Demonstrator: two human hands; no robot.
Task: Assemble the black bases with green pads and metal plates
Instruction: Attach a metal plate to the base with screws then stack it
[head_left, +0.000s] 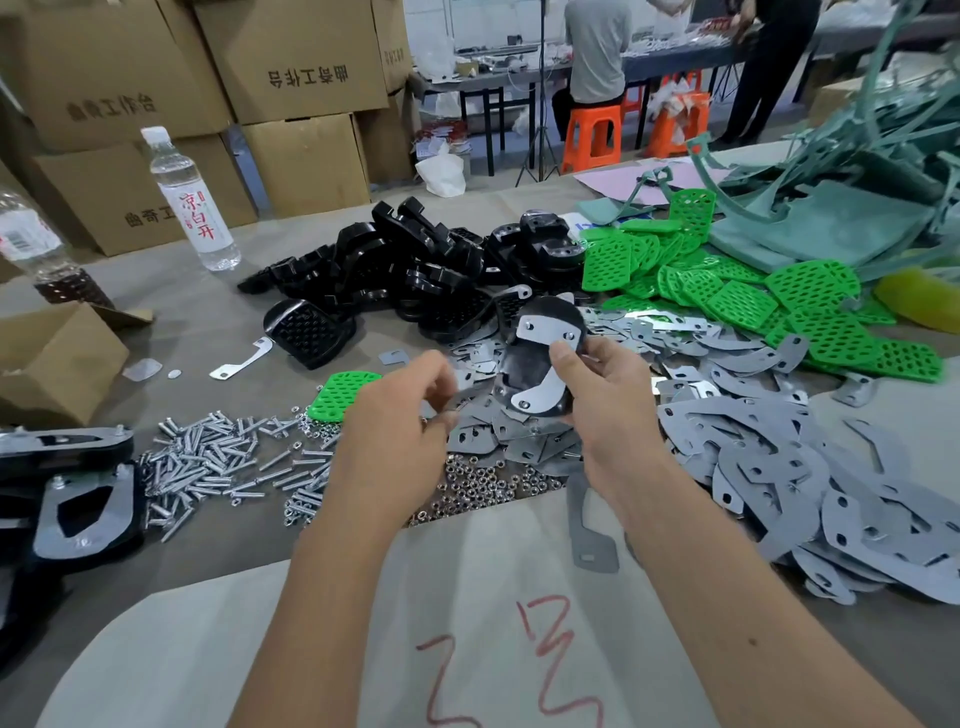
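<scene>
Paper-covered worktable (467, 571) strewn with screws (218, 462): right hand (597, 395) grips a black base (535, 364) bearing two metal plates above the plate heap (779, 441); left hand (400, 415), fingers curled, contents unclear. Green pads (753, 296) lie behind.

You hold a glossy black base (524, 364) with silver plates (550, 330); bright green pads (810, 291) show oval holes, grey plates (779, 467) heap nearby, red scribbles (545, 660) mark your paper.
</scene>
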